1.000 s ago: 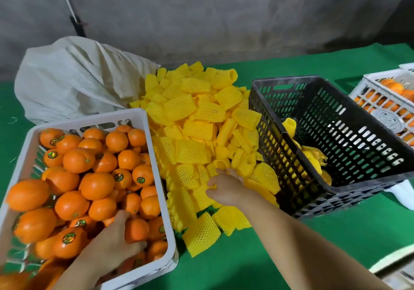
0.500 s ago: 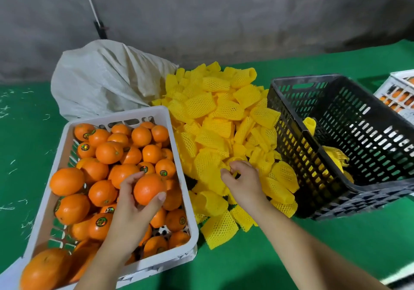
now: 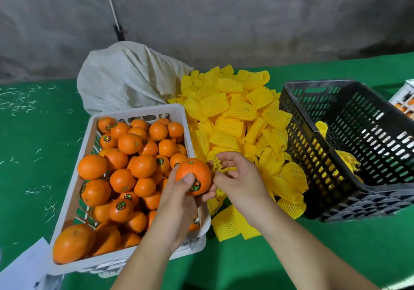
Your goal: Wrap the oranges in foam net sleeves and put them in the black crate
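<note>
- Your left hand [image 3: 179, 202] is reaching in from bottom centre, forearm angling up and to the right, palm turned toward the right side.
- Left grip is closing around one orange [image 3: 193, 176]: thumb pressing on its near face, fingers cupping it from below and behind; stem end pointing up, round sticker facing you.
- That orange is sitting just over the right rim of the white crate [image 3: 136, 112], raised above the other oranges [image 3: 134, 166] piled inside it.
- Your right hand [image 3: 238, 177] is coming in from the lower right, wrist bending left, fingers curling inward toward the orange.
- Right grip is pinching a yellow foam net sleeve [image 3: 220, 166] between thumb and fingertips; the sleeve is bunching up right beside the orange, touching or nearly touching it, can't tell which.
- Both hands are meeting close together, between the white crate and the pile of foam net sleeves [image 3: 235, 115] on the green surface [image 3: 33, 155].
- Black crate [image 3: 349, 146] is standing to the right of the pile, well apart from the held orange, showing a few yellow sleeves at its bottom.
- Grey-white sack [image 3: 127, 77] is lying behind the white crate.
</note>
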### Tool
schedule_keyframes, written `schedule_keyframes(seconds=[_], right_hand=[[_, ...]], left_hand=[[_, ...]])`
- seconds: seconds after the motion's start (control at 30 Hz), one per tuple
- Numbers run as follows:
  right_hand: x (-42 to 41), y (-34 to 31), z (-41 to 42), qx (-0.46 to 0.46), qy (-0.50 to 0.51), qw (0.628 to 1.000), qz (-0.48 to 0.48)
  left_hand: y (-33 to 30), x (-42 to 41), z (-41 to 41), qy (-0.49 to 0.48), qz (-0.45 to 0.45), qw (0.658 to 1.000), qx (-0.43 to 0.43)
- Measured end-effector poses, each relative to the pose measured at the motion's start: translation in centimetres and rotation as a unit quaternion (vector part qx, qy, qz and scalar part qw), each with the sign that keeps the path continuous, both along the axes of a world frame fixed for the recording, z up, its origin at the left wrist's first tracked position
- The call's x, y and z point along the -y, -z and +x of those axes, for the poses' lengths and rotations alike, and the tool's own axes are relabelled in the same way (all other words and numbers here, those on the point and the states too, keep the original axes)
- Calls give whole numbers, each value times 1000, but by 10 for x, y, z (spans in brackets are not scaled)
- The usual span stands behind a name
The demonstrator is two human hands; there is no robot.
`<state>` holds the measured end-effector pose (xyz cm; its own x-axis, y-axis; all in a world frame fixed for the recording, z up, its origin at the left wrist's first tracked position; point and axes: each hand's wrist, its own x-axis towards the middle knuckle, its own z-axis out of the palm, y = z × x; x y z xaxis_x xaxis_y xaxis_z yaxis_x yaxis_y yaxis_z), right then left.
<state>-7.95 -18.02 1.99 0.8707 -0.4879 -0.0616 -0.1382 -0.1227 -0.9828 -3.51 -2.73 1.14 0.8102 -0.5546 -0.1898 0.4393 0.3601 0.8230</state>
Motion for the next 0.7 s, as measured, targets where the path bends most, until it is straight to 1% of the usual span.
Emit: schedule_keyframes(seconds=[0.03, 0.07, 0.13, 0.17, 0.23, 0.27, 0.3, 0.33, 0.37, 0.4, 0.47, 0.5, 0.57, 0.63, 0.7], right_hand=[[1, 0, 0, -9, 0, 1000, -13], [-2, -9, 3, 6, 12, 1000, -10], [1, -17, 3, 49, 32, 998, -40], [2, -18, 4, 61, 45, 993, -85], [2, -18, 3, 78, 71, 987, -118], [0, -20, 3, 83, 73, 984, -139], [2, -14, 3, 66, 70, 984, -147], [3, -13, 3, 66, 72, 978, -185], [6, -9, 3, 63, 70, 975, -202], [4, -13, 3, 79, 63, 977, -189], [6, -16, 2, 90, 18, 983, -158], [7, -18, 1, 89, 1, 985, -147], [13, -18, 0, 82, -6, 992, -93], [16, -23, -2, 81, -7, 996, -34], [16, -30, -4, 77, -38, 996, 2]], left_hand=[[0, 0, -2, 9, 0, 1000, 20], [0, 0, -5, 14, 4, 999, 44], [-1, -2, -9, 14, 20, 995, 93], [-2, -4, -11, 13, 29, 994, 109], [-6, -4, -14, 21, 50, 990, 133], [-8, -4, -16, 28, 59, 986, 150], [-11, -4, -19, 36, 69, 982, 171], [-13, -3, -21, 43, 82, 977, 194], [-15, -4, -23, 44, 97, 971, 215], [-17, -5, -23, 41, 109, 966, 231], [-20, -9, -21, 37, 130, 959, 248], [-21, -12, -20, 41, 140, 956, 252], [-22, -15, -17, 42, 165, 953, 249], [-20, -18, -13, 18, 200, 948, 249], [-16, -17, -8, -17, 230, 939, 253]])
